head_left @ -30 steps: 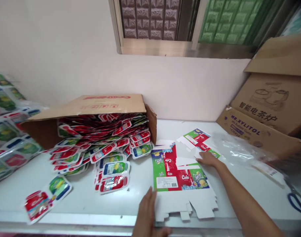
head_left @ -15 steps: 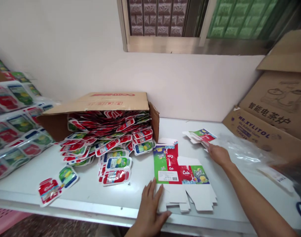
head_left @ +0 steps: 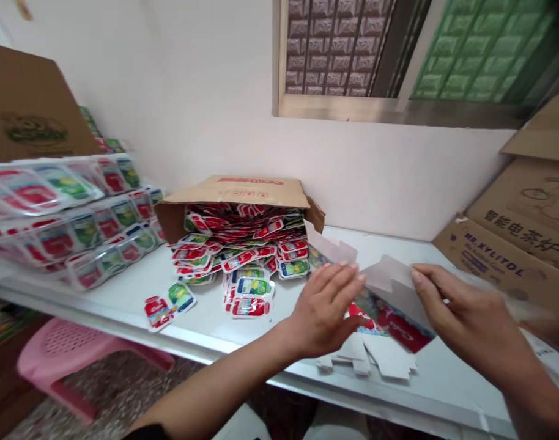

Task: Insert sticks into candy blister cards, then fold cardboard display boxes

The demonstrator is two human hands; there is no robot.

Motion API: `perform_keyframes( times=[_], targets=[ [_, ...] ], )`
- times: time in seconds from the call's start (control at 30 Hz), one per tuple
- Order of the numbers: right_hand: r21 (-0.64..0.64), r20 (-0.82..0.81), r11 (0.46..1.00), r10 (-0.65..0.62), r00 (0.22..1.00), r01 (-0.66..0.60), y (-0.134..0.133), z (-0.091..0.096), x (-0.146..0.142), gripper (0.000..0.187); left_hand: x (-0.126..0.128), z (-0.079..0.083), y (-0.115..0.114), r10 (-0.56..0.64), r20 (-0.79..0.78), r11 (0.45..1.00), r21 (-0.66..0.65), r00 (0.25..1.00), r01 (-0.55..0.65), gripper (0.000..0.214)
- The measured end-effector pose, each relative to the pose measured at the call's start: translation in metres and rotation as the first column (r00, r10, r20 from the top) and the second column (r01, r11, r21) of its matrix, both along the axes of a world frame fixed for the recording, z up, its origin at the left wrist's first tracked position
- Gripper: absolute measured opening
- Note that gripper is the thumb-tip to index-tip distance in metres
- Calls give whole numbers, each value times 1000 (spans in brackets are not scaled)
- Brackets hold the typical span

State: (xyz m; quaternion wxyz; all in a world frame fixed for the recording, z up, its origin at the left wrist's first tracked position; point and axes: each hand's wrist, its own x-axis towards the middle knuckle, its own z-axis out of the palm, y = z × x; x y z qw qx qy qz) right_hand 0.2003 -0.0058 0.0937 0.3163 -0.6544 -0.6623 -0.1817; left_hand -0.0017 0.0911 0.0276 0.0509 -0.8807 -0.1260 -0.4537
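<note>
My right hand (head_left: 463,311) is closed on the right end of a printed cola carton (head_left: 405,330), raised above the table with its white flaps sticking up. Against the carton's left part lies my left hand (head_left: 328,305), fingers stretched out and thumb apart; the fingers hide part of the print. Underneath, a stack of flat carton blanks (head_left: 392,360) rests near the table's front edge, mostly covered by the hands and the raised carton. Left of my hands are red and green jar-shaped packets (head_left: 252,296), spilling from an open cardboard box (head_left: 261,194) lying on its side.
Clear bags of similar packets (head_left: 87,235) are piled at the left. Two loose packets (head_left: 158,313) lie near the front edge. Large cardboard boxes (head_left: 504,250) stand on the right beside clear plastic film. A pink stool (head_left: 73,348) is below the table at left.
My right hand has brought the carton from the back right to above the stack, and it now looks partly opened. My left hand has risen from the stack's edge to the carton. The view has shifted left.
</note>
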Motion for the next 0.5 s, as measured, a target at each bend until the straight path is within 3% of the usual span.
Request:
perform_keyframes(
  times=[0.1, 0.2, 0.33, 0.43, 0.5],
  targets=[
    [-58, -168, 996, 50, 985, -61, -7, -13, -30, 35, -4, -10, -14, 17, -28, 1000, -23, 999, -18, 52],
    [-126, -302, 988, 48, 952, -90, -8, -27, -42, 36, -14, -26, -27, 87, -3, 993, -77, 996, -87, 48],
    [-181, -509, 969, 53, 859, -168, -9, -32, -32, 38, -39, -30, -47, 72, 10, 997, -42, 997, -72, 28],
    [-129, -665, 963, 94, 741, -238, -14, -28, -23, 43, -64, -26, -58, 69, 51, 998, 7, 996, -69, 18],
    [-75, -695, 969, 119, 709, -237, -19, -28, -27, 49, -80, -28, -60, 139, 61, 990, 10, 988, -140, 11]
  ],
)
